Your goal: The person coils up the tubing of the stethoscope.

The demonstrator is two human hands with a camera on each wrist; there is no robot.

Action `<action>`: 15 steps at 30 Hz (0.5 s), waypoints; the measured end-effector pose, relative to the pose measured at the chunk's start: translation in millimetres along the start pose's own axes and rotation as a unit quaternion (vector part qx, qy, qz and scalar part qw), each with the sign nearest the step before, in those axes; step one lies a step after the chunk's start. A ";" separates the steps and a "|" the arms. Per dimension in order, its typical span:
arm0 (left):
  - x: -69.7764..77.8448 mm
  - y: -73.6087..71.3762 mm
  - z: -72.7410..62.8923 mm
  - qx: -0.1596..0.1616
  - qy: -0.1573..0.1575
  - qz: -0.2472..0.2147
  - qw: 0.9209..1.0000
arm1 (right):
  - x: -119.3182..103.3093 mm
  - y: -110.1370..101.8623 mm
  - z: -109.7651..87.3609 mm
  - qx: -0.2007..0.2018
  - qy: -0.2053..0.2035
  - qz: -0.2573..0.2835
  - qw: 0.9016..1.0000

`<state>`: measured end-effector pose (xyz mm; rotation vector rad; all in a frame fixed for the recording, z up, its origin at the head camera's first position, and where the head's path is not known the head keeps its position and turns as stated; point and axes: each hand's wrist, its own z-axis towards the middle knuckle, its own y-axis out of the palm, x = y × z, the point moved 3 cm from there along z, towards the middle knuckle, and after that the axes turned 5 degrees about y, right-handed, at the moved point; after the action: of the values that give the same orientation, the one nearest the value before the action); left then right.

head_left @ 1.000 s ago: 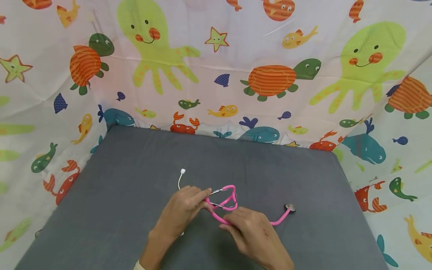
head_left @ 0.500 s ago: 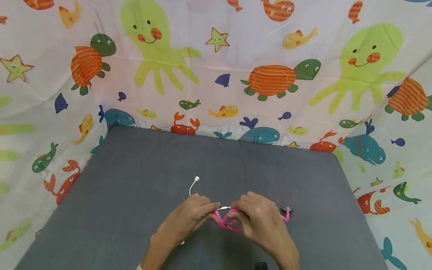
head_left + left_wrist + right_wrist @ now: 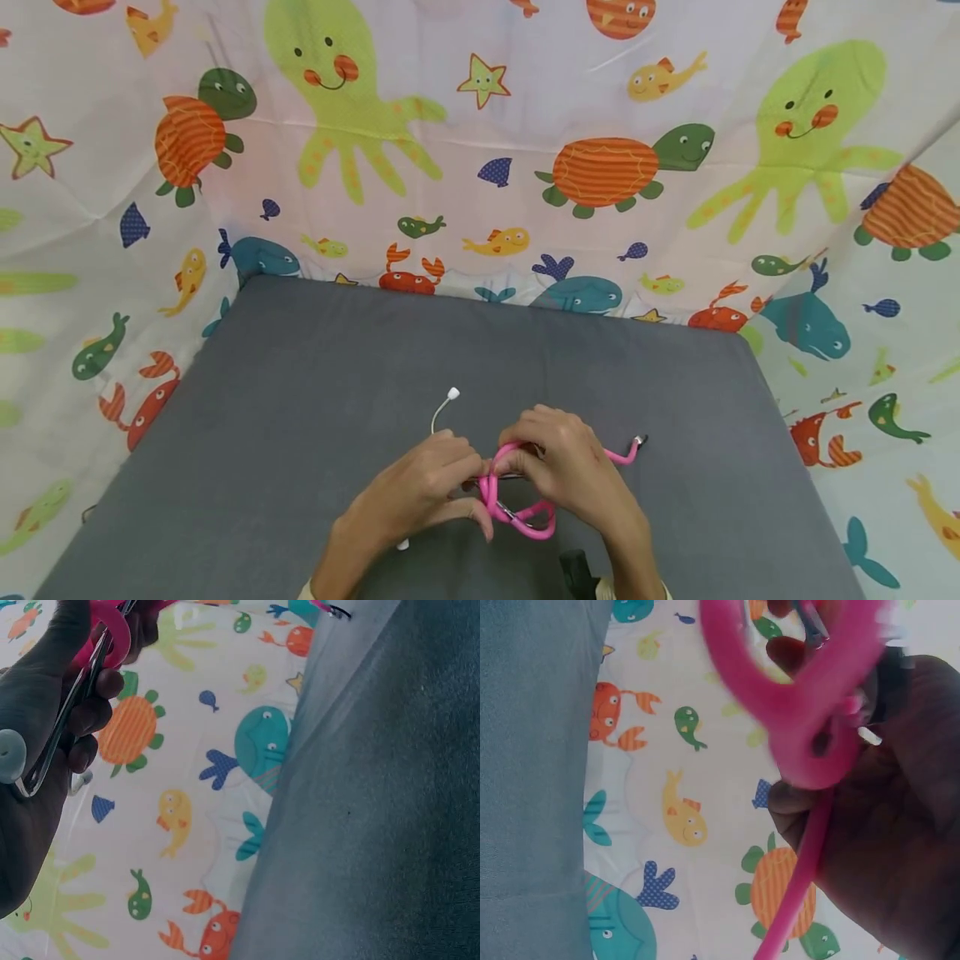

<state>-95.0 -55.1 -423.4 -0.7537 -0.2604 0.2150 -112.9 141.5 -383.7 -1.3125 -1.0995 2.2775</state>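
A white curtain [image 3: 420,50] printed with octopuses, turtles, whales, crabs and fish wraps the scene from 9 o'clock through 12 to 3. Below it spreads the grey bench [image 3: 322,367]. Over its near part, towards 6 o'clock, is a pink stethoscope [image 3: 492,498], gathered in loops between two hands. The right hand [image 3: 558,458] pinches the pink tubing between thumb and fingers; one loop hangs at its 7 o'clock. The left hand [image 3: 427,483] has its fingers curled round the metal ear tubes [image 3: 82,682], its thumb standing apart; the pink loops lie at its 3 o'clock, touching it. A dark object [image 3: 577,575], too partly seen to name, sits by the right wrist. The chest piece [image 3: 639,442] ends the tubing at the right hand's 3 o'clock; whether it touches the bench, I cannot tell. Smallest are the white eartips: one [image 3: 453,392] at the left hand's 1 o'clock, the other [image 3: 402,545] at its 7.
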 end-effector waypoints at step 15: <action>5.4 -11.6 5.7 0.057 0.043 -0.053 0.996 | 25.5 2.0 11.8 -0.095 -0.024 0.192 0.977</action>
<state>-90.4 -58.1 -410.5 -0.6331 -0.2042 0.0967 -136.2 149.3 -397.3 -1.6783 -1.1927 2.5349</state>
